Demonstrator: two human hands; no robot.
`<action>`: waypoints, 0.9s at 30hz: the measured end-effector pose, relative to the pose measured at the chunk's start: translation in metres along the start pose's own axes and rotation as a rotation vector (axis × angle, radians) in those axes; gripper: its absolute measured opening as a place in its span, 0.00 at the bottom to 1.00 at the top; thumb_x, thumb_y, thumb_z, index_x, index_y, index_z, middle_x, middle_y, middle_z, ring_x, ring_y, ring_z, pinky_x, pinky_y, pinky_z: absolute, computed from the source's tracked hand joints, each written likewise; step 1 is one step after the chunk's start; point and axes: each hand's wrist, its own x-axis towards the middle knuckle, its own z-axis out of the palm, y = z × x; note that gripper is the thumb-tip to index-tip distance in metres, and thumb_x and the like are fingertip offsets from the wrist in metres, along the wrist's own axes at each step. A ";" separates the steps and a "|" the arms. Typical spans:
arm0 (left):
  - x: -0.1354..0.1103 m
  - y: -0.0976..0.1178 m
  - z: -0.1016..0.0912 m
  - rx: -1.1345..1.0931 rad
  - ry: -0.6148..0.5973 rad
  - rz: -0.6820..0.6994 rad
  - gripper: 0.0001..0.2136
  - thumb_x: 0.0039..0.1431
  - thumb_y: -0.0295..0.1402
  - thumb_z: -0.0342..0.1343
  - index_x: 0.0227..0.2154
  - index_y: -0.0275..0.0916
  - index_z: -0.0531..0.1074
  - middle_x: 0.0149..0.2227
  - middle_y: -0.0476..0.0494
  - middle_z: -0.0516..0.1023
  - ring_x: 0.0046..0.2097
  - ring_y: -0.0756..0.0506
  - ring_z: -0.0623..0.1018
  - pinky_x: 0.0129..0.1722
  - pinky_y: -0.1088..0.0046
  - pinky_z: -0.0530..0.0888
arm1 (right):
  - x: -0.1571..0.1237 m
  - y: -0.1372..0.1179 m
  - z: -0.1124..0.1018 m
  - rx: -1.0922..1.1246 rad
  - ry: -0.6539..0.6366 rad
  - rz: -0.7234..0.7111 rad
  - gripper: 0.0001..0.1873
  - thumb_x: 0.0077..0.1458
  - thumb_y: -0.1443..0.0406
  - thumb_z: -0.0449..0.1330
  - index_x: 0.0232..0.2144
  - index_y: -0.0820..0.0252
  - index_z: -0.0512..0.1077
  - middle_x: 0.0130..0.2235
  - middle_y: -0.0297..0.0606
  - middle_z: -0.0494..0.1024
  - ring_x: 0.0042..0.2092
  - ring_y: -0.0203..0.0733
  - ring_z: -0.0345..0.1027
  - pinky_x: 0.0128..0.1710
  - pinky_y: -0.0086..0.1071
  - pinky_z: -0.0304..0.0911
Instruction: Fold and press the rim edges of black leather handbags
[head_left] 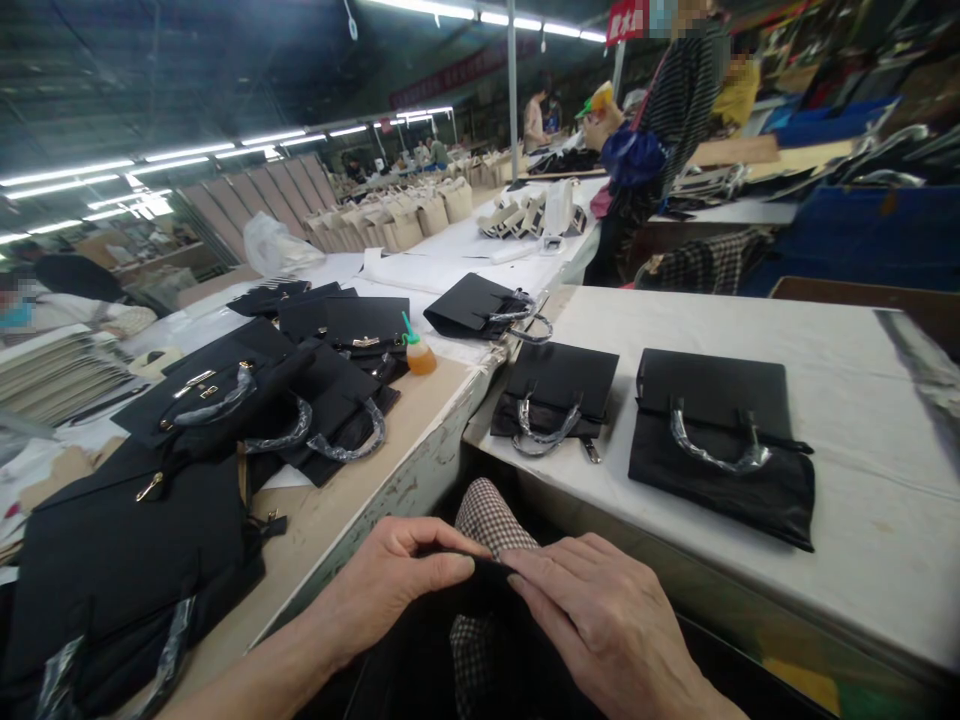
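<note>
So, there's a squeeze bottle [421, 358] with amber liquid in the bottom on the left bench [416, 425], and a black handbag [712, 385] lying closed on the right bench [847, 380]. Left hand [405, 560] and right hand [592, 600] meet low over the lap, forearms angled inward, fingers pinched on some black material [491, 582] right between them, by the checked cloth [491, 512].

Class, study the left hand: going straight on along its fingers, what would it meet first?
Most likely the right hand: it lies close ahead of the left hand, at the black material both pinch, though exact depth is unclear.
</note>
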 end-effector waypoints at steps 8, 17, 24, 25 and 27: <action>-0.002 0.004 0.002 0.064 -0.025 0.006 0.11 0.56 0.35 0.63 0.40 0.39 0.82 0.42 0.44 0.84 0.45 0.41 0.80 0.49 0.68 0.73 | 0.000 0.002 -0.004 0.033 -0.012 0.039 0.11 0.64 0.68 0.55 0.44 0.53 0.76 0.36 0.29 0.83 0.34 0.38 0.74 0.37 0.34 0.59; 0.006 -0.002 0.005 -0.047 0.007 -0.008 0.07 0.53 0.32 0.64 0.35 0.39 0.82 0.39 0.44 0.85 0.41 0.43 0.80 0.45 0.70 0.73 | 0.001 0.004 0.000 0.014 -0.005 0.032 0.11 0.65 0.68 0.54 0.42 0.54 0.77 0.35 0.30 0.83 0.33 0.39 0.73 0.35 0.34 0.57; 0.011 -0.003 0.011 -0.151 0.095 -0.089 0.08 0.47 0.25 0.60 0.30 0.36 0.82 0.37 0.42 0.85 0.37 0.44 0.80 0.40 0.70 0.73 | -0.001 0.000 0.007 0.004 0.033 -0.029 0.09 0.64 0.70 0.54 0.36 0.59 0.75 0.31 0.33 0.82 0.32 0.39 0.73 0.35 0.35 0.57; 0.012 -0.003 0.010 -0.175 0.096 -0.101 0.08 0.46 0.25 0.59 0.29 0.35 0.82 0.36 0.42 0.85 0.36 0.43 0.80 0.40 0.70 0.73 | -0.001 0.000 0.008 0.011 0.031 -0.033 0.09 0.64 0.71 0.54 0.34 0.59 0.74 0.31 0.34 0.82 0.32 0.39 0.73 0.35 0.35 0.57; 0.012 -0.003 0.009 -0.233 0.083 -0.119 0.08 0.44 0.24 0.58 0.27 0.34 0.82 0.36 0.41 0.85 0.35 0.43 0.80 0.40 0.69 0.73 | 0.000 0.000 0.009 0.019 0.025 -0.036 0.10 0.64 0.71 0.54 0.32 0.59 0.74 0.31 0.34 0.82 0.32 0.39 0.73 0.35 0.35 0.57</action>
